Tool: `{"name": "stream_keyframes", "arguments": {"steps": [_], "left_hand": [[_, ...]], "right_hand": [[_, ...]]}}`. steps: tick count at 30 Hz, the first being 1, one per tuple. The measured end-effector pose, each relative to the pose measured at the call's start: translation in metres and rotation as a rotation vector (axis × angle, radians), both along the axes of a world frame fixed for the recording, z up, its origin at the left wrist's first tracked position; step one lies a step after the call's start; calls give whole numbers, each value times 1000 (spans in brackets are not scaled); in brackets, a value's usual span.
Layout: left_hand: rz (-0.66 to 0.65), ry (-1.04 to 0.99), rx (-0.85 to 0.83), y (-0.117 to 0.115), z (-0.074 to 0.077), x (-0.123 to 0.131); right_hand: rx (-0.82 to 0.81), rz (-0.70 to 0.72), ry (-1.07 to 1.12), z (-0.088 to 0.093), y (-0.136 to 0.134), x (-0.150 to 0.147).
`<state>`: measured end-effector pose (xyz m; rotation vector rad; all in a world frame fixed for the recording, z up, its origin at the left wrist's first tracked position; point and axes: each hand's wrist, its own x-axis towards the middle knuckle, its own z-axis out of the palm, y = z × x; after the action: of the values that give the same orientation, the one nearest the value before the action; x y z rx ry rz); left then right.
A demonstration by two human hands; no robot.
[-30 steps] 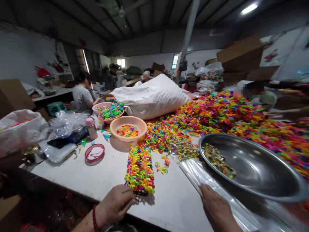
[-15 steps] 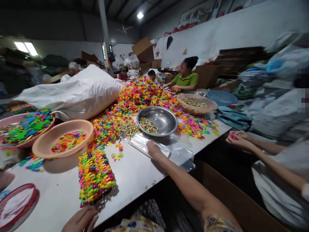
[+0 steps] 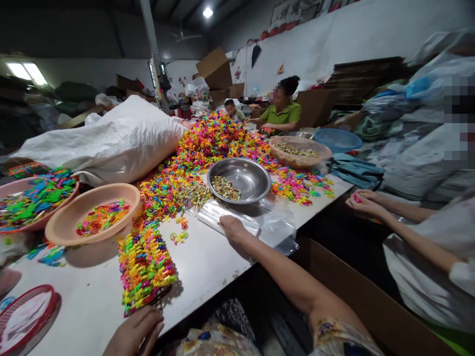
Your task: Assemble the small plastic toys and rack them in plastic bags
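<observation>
My right hand [image 3: 234, 230] reaches across the white table to a stack of clear plastic bags [image 3: 211, 216], fingers closed at its near edge. Just behind the stack sits a steel bowl [image 3: 256, 185] with small multicoloured pieces [image 3: 225, 188] in its left part. At the table's front edge is my left hand [image 3: 138, 330], palm down with loosely bent fingers apart; I see nothing in it. It lies against the near end of two rows of bright plastic toys [image 3: 146, 267], lined up side by side. Some loose toys [image 3: 180, 237] lie to the right of the rows.
A large heap of colourful toys [image 3: 218, 138] covers the table's middle, beside a white sack [image 3: 122, 133]. Basins [image 3: 55, 230] stand left; a red basket [image 3: 52, 309] is nearer. A mesh basket [image 3: 293, 160] stands back right. A co-worker's hands [image 3: 367, 203] hold something pink at right.
The view has shifted slightly. My left hand has moved a little right and now lies at the toy rows' near end. My right hand stays at the plastic bags.
</observation>
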<state>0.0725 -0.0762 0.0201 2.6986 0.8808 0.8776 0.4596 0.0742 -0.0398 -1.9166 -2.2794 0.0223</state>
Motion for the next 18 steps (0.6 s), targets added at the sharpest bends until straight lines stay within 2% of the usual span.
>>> {"name": "stream_keyframes", "arguments": {"steps": [5,7,11,13,16,18], "left_hand": [[49,-3,-118,-1,1,8],[100,24,-301,-2,9,15],[199,26,-786,4,26,34],[226,-93,-979,12,30,45],[204,-381,-1271,27,28,65],[206,-608,-1446,39,23,82]], "right_hand": [[23,-33,21,35,16,10],[51,-93,36,49,23,16],[90,-231,77,78,42,32],[126,-292,95,93,49,41],[303,-383,234,114,52,47],[419,-377,367,123,46,44]]}}
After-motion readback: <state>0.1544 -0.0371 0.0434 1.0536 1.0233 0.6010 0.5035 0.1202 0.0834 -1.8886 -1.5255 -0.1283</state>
